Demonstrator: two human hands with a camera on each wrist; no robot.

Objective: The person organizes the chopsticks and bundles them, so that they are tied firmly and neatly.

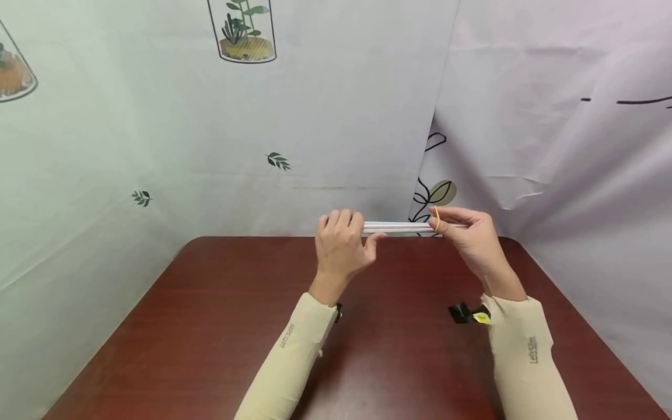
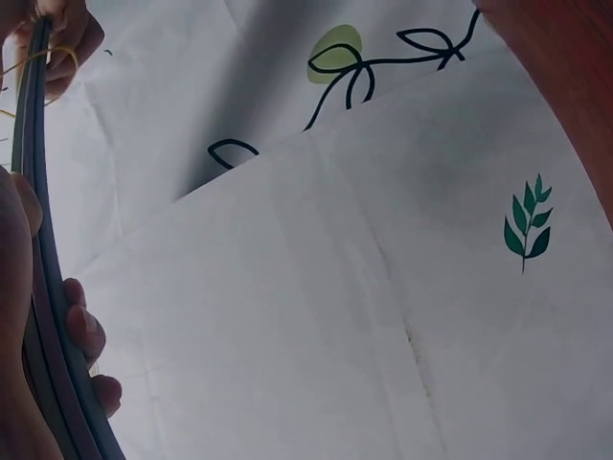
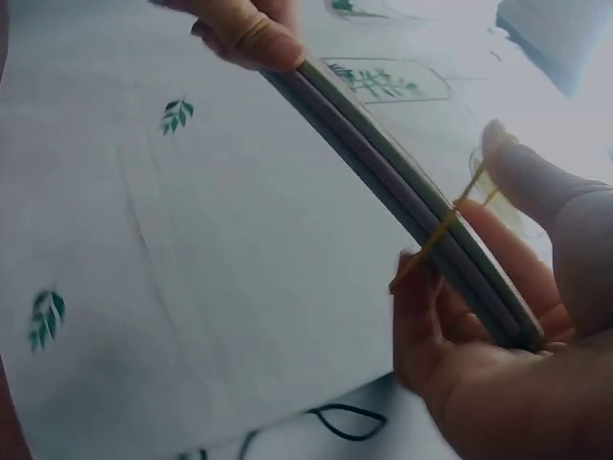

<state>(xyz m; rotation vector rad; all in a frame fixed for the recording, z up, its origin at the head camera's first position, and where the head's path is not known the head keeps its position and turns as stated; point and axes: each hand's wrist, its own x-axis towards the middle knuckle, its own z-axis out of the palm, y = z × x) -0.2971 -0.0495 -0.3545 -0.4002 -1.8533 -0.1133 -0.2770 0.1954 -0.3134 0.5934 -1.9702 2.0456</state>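
Observation:
Level above the far edge of the table, my two hands hold a bundle of long thin straw-like sticks (image 1: 396, 227), pale with pink, green and grey tones. My left hand (image 1: 341, 245) grips one end, its fingers curled over it. At the other end, my right hand (image 1: 475, 233) holds the sticks between thumb and fingers. A yellow-orange rubber band (image 3: 439, 233) is stretched on the right thumb and fingertips and crosses the bundle. In the left wrist view, left fingertips (image 2: 88, 335) show past the bundle's side. The left end of the sticks is hidden by the hand.
Below the hands lies a dark red-brown wooden table (image 1: 236, 303). White cloth (image 1: 341, 105) with leaf and jar prints hangs behind and at both sides. A black wrist camera (image 1: 461, 313) sticks out from the right cuff, above the table.

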